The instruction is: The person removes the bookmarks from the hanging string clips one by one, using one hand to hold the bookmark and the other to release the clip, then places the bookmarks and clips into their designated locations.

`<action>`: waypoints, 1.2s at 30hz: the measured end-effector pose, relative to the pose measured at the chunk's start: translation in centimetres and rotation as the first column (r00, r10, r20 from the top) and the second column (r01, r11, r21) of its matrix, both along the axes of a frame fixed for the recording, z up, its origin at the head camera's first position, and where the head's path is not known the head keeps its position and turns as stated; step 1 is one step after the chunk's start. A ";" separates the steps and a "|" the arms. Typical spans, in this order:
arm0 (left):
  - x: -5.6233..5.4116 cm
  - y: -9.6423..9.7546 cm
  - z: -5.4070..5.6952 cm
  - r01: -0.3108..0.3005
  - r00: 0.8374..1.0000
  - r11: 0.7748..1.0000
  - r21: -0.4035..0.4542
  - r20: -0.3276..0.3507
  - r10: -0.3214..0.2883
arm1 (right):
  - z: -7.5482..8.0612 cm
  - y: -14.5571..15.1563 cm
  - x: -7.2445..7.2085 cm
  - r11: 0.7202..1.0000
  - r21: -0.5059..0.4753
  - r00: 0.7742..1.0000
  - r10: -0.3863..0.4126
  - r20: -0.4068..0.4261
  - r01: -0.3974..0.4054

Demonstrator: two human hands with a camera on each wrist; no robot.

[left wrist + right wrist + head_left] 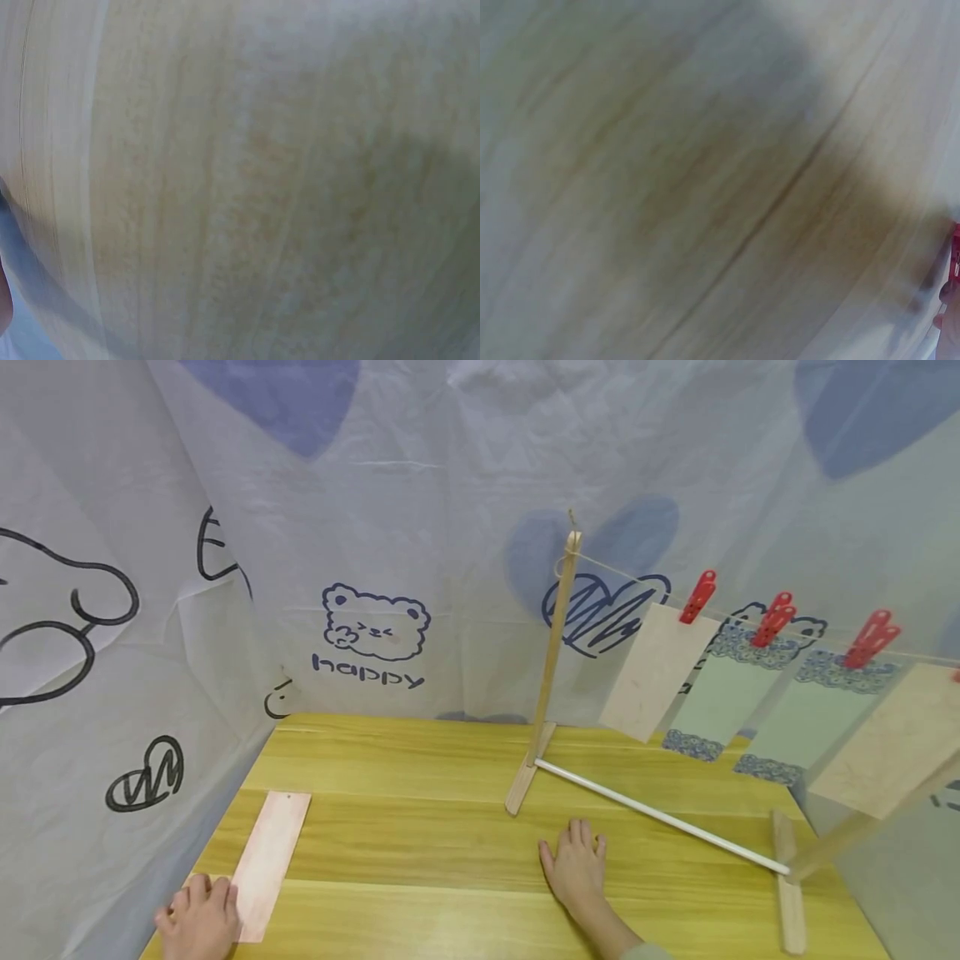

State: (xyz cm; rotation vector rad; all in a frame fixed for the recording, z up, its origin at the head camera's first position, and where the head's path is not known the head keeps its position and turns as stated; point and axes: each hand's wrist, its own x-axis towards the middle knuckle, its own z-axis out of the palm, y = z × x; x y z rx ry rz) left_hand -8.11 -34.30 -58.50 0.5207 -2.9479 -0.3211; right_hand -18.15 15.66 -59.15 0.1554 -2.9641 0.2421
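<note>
My left hand (198, 917) rests at the table's left front, its fingers loosely bent, at the near end of a pale pink paper strip (272, 860) with a small hole at its top. Whether the fingers touch the strip cannot be told. My right hand (579, 870) lies on the wooden table with fingers spread and nothing visible in it, in front of a drying rack. At the right edge of the right wrist view, fingertips (949, 315) show beside a red clip (956, 251), cut off by the frame. The left wrist view is mostly tabletop (225, 180).
The rack has a wooden post (557, 643), wooden feet and a white rod (660, 814). Along its string, red clips (699, 597) hold a cream card (651, 677), blue-patterned green cards (738, 689) and another cream card (873, 747). Printed cloth (465, 552) hangs behind the table.
</note>
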 end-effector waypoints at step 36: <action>-0.2 -1.1 0.6 0.204 0.978 0.973 -0.104 0.067 -0.198 | 0.2 -0.1 -0.1 0.999 0.024 0.999 -0.028 0.024 0.027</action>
